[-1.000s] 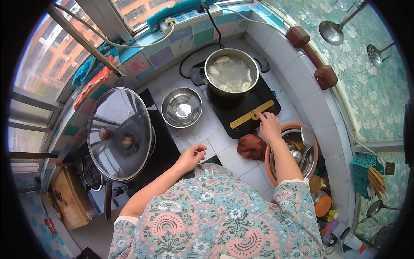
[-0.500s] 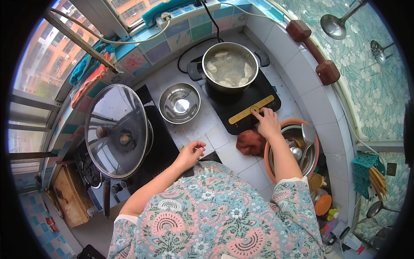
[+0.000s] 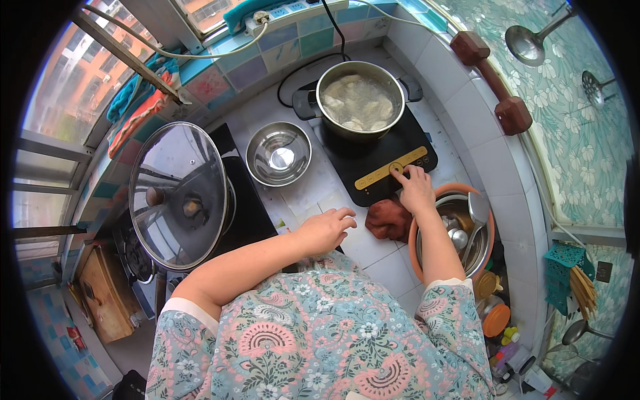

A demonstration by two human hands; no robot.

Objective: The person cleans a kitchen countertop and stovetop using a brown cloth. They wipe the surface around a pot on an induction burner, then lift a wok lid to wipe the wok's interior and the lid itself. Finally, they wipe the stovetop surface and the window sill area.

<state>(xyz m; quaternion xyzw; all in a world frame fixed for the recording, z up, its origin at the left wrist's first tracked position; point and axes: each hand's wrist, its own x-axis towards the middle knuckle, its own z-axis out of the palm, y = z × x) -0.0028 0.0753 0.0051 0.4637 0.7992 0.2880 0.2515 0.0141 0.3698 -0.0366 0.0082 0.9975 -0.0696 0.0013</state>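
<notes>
My right hand [image 3: 417, 193] reaches over the black induction cooker [image 3: 353, 196], a fingertip on the round button of its gold control strip [image 3: 377, 179]. It holds nothing; its fingers are partly bent. On the cooker stands a two-handled steel pot [image 3: 355, 135] of bubbling, cloudy water with pale dumpling-like pieces [image 3: 381, 110]. My left hand [image 3: 328, 232] hovers before my body over the tiled counter, empty, its fingers loosely curved and apart. A crumpled reddish-brown cloth [image 3: 387, 221] lies beside my right wrist. An empty steel bowl [image 3: 279, 154] sits left of the cooker.
At left, a glass-lidded pan [image 3: 179, 200] rests on a black stove [image 3: 248, 220]. By my right forearm is an orange basin [image 3: 491, 230] holding steel ware and a ladle. A wooden cabinet [image 3: 105, 297] stands lower left. A brown dumbbell [image 3: 512, 115] lies on the right ledge.
My left hand has moved right and its fingers have opened out. My right fingertip stays on the control strip. The water bubbles more strongly, and the pale pieces have shifted.
</notes>
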